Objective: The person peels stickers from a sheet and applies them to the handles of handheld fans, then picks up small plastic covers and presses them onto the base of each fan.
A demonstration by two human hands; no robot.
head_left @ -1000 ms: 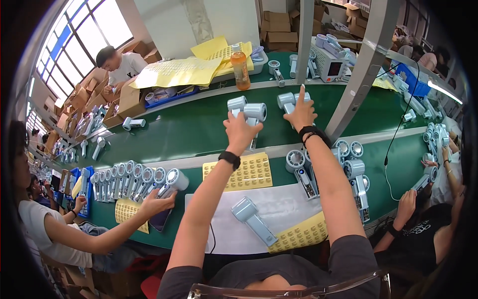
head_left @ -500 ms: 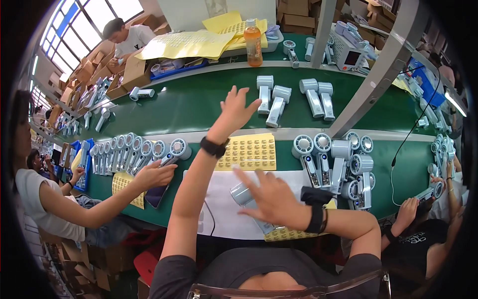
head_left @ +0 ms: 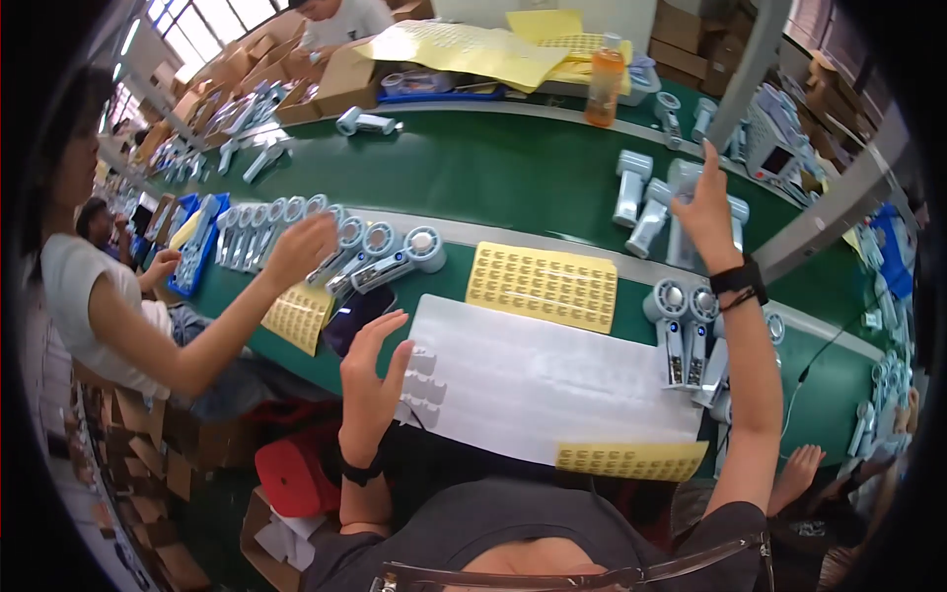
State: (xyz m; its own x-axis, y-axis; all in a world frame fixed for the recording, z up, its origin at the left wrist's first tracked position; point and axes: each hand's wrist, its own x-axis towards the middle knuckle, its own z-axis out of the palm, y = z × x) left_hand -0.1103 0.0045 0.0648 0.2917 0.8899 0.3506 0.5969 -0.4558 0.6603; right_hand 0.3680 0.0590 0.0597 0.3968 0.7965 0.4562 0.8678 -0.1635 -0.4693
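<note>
1. Along the bench's (head_left: pixel 633 291) near edge, a yellow sticker strip (head_left: pixel 631 461) overlaps the near right corner of the white sheet (head_left: pixel 533 385); sleeves are best kept off it.
2. The left hand (head_left: pixel 373 385) is over the white sheet's left edge, thumb and fingers apart, holding nothing; keeping it low there seems sensible.
3. Two fans with open handles (head_left: pixel 674 340) sit at the white sheet's right edge, beside the right forearm; a raised elbow would spare them a knock.
4. Beyond the bench's grey rail (head_left: pixel 473 231), the right hand (head_left: pixel 705 212) is at a blurred handheld fan (head_left: pixel 681 247). Its thumb and index finger are spread; whether the others grip, I cannot tell.
5. Two pale fans (head_left: pixel 639 202) lie just left of that one; matching their slant and opening the fingers fully before lifting away should avoid dragging any.
</note>
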